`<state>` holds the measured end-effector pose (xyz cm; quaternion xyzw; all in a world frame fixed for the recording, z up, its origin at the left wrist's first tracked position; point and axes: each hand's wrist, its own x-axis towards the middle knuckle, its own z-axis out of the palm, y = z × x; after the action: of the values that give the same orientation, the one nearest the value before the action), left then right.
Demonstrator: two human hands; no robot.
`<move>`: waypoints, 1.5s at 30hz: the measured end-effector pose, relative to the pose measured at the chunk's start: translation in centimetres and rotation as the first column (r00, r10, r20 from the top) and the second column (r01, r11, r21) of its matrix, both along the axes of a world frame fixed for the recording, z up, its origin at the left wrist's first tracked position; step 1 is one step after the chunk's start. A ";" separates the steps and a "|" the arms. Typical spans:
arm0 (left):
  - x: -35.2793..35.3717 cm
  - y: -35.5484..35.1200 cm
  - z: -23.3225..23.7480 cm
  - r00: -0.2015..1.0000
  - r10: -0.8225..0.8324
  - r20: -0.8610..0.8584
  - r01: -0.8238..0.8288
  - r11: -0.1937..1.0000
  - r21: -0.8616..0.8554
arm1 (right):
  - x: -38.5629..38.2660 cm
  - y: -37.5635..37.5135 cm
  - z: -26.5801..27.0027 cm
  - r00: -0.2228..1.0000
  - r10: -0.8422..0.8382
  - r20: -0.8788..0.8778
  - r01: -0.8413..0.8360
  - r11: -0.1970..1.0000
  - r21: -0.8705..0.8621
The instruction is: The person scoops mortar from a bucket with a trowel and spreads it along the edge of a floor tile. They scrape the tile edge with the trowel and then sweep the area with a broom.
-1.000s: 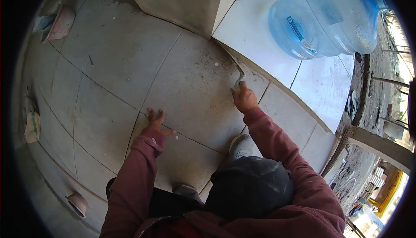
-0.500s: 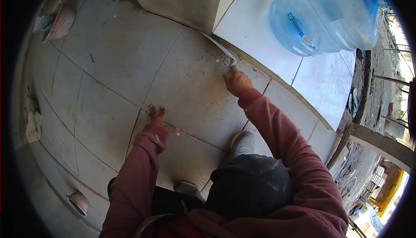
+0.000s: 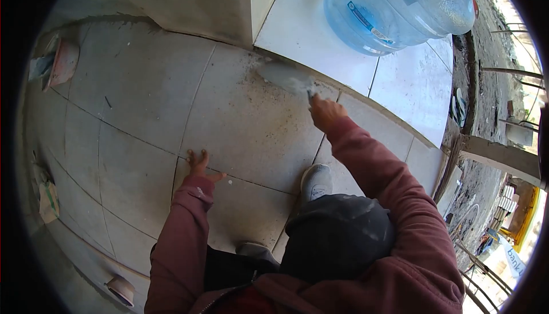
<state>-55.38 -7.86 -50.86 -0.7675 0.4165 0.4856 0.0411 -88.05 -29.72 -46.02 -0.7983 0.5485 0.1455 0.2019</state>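
Observation:
My right hand point(image 3: 329, 113) is closed around the handle of a trowel point(image 3: 280, 77). The trowel's broad grey blade is smeared by motion, low over the floor beside the raised white-tiled step. Dark grit and crumbs point(image 3: 251, 80) are scattered on the grey floor tile point(image 3: 240, 134) near the blade. Fingers spread, my left hand point(image 3: 200, 165) rests on the floor at a tile joint, holding nothing.
A big blue water jug point(image 3: 400, 14) stands on the white-tiled step point(image 3: 343, 57), next to a pillar point(image 3: 211, 5). A reddish bucket point(image 3: 64, 65), a crumpled bag point(image 3: 49, 201) and a bowl-like container point(image 3: 121, 289) line the left. My shoe point(image 3: 315, 184) is below.
The trowel blade has turned from edge-on to showing its broad face. My right hand has shifted slightly right and down; my left hand stays spread on the floor. The camera view has shifted.

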 end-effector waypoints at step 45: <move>-0.8 -0.5 0.6 0.993 -0.077 0.094 0.065 0.990 0.124 | -5.5 3.1 -0.3 0.960 -0.048 0.276 0.071 0.995 -0.072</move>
<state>-56.18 -8.32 -50.21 -0.7714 0.4109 0.4696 0.1250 -93.50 -26.65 -46.29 -0.8015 0.5445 0.0050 0.2473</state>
